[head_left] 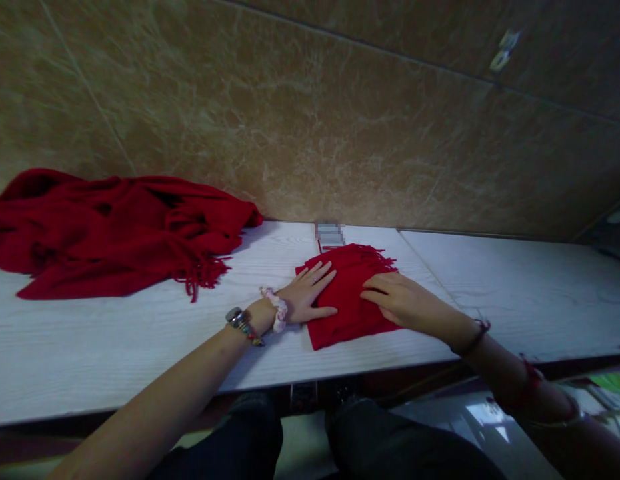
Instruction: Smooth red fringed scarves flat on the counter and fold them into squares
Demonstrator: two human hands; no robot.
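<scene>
A red fringed scarf (347, 293), folded into a small rectangle, lies on the white wood-grain surface, its tassels toward the wall. My left hand (310, 293) rests flat on its left part, fingers spread. Over the right part, my right hand (403, 300) touches the cloth with its fingertips; the fingers are slightly bent and no cloth shows gripped between them. Partly beyond the folded scarf is a small rectangular item (330, 233), blurred out.
A second red scarf (125, 230), loosely heaped with its fringe to the right, lies at the left against the brown marbled tile wall (300, 120). The white surface (515, 293) has a seam right of the folded scarf. Its front edge runs just before my legs.
</scene>
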